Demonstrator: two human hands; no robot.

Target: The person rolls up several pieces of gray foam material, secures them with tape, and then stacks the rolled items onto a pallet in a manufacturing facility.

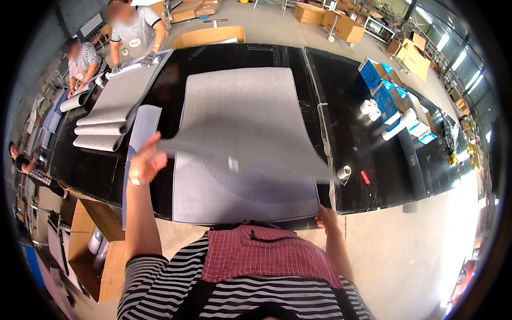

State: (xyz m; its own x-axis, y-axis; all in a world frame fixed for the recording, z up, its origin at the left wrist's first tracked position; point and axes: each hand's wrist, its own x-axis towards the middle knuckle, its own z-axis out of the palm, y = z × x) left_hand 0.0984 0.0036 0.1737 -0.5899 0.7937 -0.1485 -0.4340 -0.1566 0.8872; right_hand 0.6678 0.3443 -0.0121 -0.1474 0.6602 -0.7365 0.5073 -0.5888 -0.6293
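A large grey mat [240,101] lies on the black table in front of me, its lower part showing concentric curved lines. A motion-blurred grey flap of mat sheet hangs across its middle, in the air. My left hand [148,164] is raised at the flap's left end, fingers apart. At the near right corner of the mat, my right hand [327,218] has its fingers closed on the edge. A long blue-grey mat roll [145,125] lies left of the mat, partly behind my left forearm.
Folded grey mats [109,114] lie farther left, where two people work. On the right are blue-and-white boxes [381,96], white rolls [369,108], a small film roll [344,172], a red object [365,177] and a dark roll [410,165]. A cardboard box [112,266] stands at lower left.
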